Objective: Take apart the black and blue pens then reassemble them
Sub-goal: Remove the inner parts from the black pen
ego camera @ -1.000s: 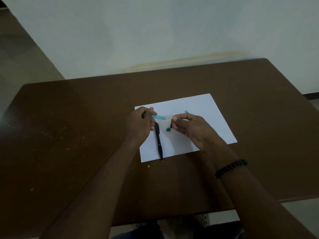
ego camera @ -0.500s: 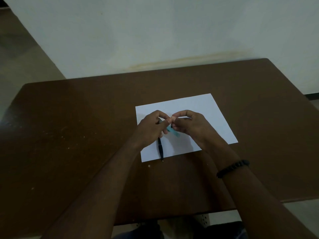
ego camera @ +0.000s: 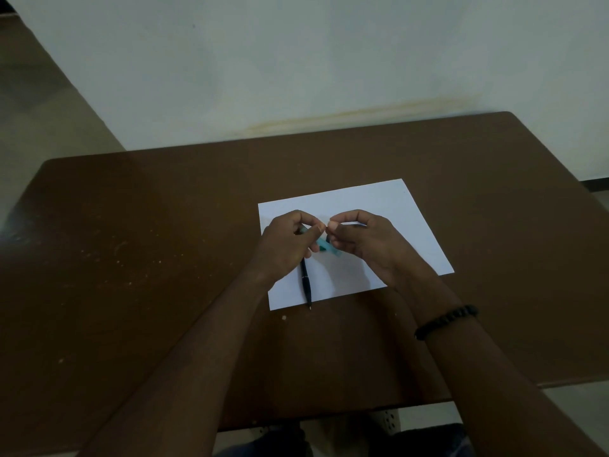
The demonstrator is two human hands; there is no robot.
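Both hands meet over the white paper (ego camera: 379, 206) on the table (ego camera: 164, 242), fingertips nearly touching. The left hand (ego camera: 286, 245) and right hand (ego camera: 359, 242) both pinch the blue pen (ego camera: 326, 248), which slants between them, mostly hidden. Whether a small part is held too, I cannot tell. The black pen (ego camera: 306, 282) lies whole on the paper beneath the left hand. Likely a fine fitting step: keep parts aligned, twist gently, and work low over the paper so nothing rolls off.

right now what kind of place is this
Probably a plain indoor room with a makeshift work desk rather than a workshop: a bare brown table pushed against a stained pale wall, one white paper sheet as a work mat, and a tiled floor alongside.
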